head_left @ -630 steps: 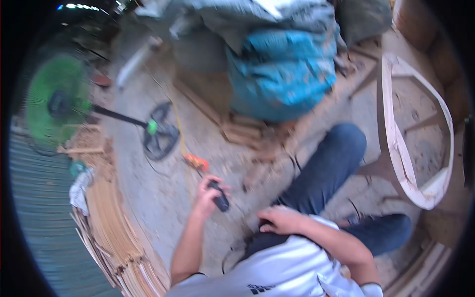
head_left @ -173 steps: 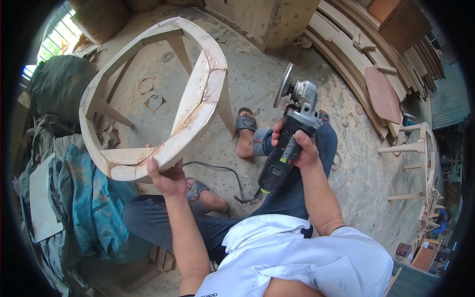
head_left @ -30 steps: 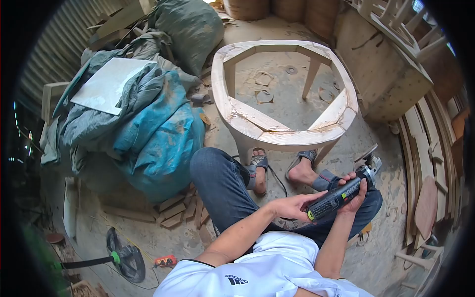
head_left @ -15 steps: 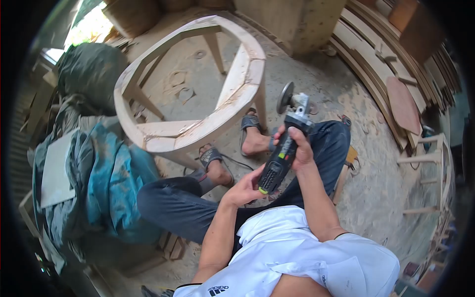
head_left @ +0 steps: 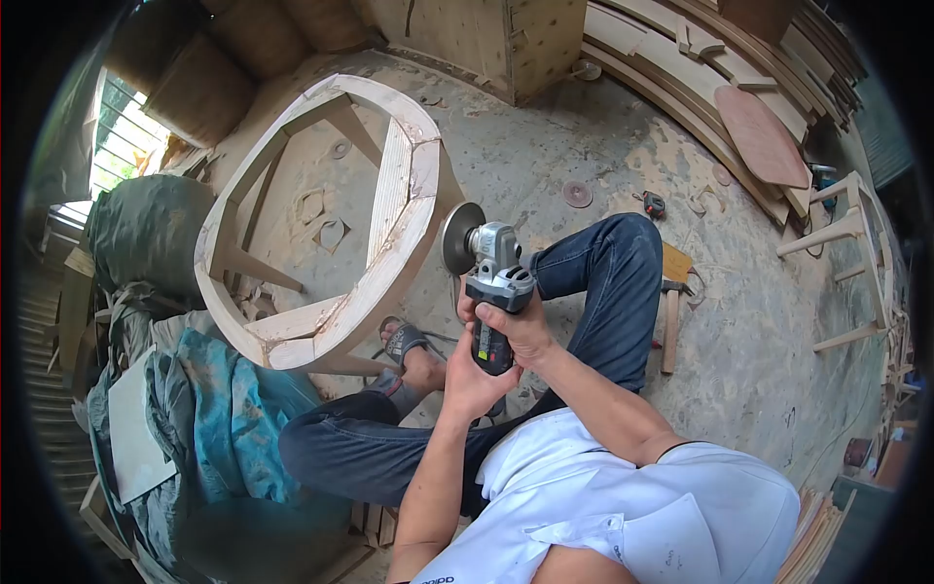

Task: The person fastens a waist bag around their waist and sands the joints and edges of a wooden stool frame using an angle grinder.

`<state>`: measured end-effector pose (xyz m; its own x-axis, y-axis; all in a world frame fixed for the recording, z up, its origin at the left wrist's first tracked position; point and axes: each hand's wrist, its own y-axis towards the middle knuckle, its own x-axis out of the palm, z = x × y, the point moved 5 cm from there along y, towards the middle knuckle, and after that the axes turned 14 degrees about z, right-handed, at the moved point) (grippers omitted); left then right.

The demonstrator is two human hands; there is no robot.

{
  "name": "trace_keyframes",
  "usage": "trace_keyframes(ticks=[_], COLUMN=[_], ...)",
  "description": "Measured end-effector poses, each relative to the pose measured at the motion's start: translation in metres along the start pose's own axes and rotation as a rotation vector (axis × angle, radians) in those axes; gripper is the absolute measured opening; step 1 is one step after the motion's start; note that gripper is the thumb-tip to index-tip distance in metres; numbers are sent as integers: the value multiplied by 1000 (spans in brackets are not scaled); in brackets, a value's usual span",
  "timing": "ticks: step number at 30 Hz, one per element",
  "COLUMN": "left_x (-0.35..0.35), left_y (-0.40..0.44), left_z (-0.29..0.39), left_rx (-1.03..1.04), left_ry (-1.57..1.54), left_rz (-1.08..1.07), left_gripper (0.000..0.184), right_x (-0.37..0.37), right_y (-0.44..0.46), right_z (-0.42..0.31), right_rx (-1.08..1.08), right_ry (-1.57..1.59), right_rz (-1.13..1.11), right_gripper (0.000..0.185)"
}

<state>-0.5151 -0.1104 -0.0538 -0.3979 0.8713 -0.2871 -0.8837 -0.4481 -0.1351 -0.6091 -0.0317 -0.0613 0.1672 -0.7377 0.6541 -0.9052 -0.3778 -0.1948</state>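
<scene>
Both hands hold an angle grinder (head_left: 498, 251) in front of my knees, its head pointing away from me. My right hand (head_left: 525, 329) grips the body just behind the metal gear head. Lower on the handle, my left hand (head_left: 473, 382) is wrapped around it from below. The round sanding disc (head_left: 460, 238) faces left, close to the outer rim of a rounded wooden frame on legs (head_left: 407, 229). From this angle I cannot tell whether disc and wood touch. Dark glue-like lines mark the frame's joints.
Teal and grey cloth (head_left: 233, 409) is heaped at left, with a pale board (head_left: 136, 423) on it. A hammer (head_left: 671, 326), a tape measure (head_left: 653, 204) and a loose disc (head_left: 577, 193) lie on the dusty floor. Planks (head_left: 671, 117) are stacked at upper right; a wooden chair frame (head_left: 846, 229) stands right.
The grinder has moved left, its disc now beside the frame's rim. My left hand has slid from the handle's end closer to my right hand. The view has shifted.
</scene>
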Motion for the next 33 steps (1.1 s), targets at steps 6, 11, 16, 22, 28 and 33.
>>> trace_keyframes(ticks=[6, 11, 16, 22, 28, 33], left_x=[1, 2, -7, -10, -10, -7], left_y=[-7, -7, -4, 2, 3, 6], left_z=[-15, -36, -20, -31, -42, -48], left_rx=[-2, -23, 71, 87, 22, 17], left_ry=[46, -42, -76, -59, -41, -24], left_rz=[36, 81, 155, 186, 166, 155], left_gripper=[58, 64, 65, 70, 70, 70], right_x=[-29, -7, -1, -3, 3, -7], right_y=[-8, -15, -15, -8, -9, -5], right_z=[18, 5, 9, 30, 25, 34], right_rx=[-207, -141, -522, -426, -384, -499], right_ry=[-224, -340, -605, -571, -555, -623], right_rz=[256, 279, 323, 290, 266, 285], right_gripper=[70, 88, 90, 85, 84, 84])
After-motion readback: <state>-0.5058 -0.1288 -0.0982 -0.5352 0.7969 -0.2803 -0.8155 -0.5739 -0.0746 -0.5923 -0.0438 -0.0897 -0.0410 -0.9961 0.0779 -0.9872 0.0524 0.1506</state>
